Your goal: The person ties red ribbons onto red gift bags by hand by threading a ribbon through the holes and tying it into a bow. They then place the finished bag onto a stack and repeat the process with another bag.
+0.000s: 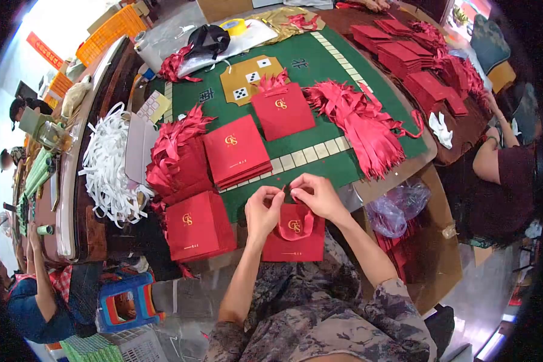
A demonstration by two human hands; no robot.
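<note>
A red paper bag (294, 248) with a gold logo rests upright at the table's front edge, against my lap. Above its top edge, my left hand (264, 211) pinches one part of its red ribbon, fingers closed. My right hand (315, 196) pinches the ribbon close beside it, the two fingertip pairs nearly touching. A ribbon loop (295, 235) hangs across the bag's front. Beyond my hands lie a stack of red bags (238, 151) and a single bag (282, 111) with ribbon on top. More bags (199, 226) are stacked to the left.
Loose red ribbons (368, 133) lie right on the green mat (320, 60). White paper strips (111, 163) heap at the left beside an open box. Clear plastic (398, 208) sits lower right. Co-workers sit at the far left and right; red bags (398, 51) cover the right table.
</note>
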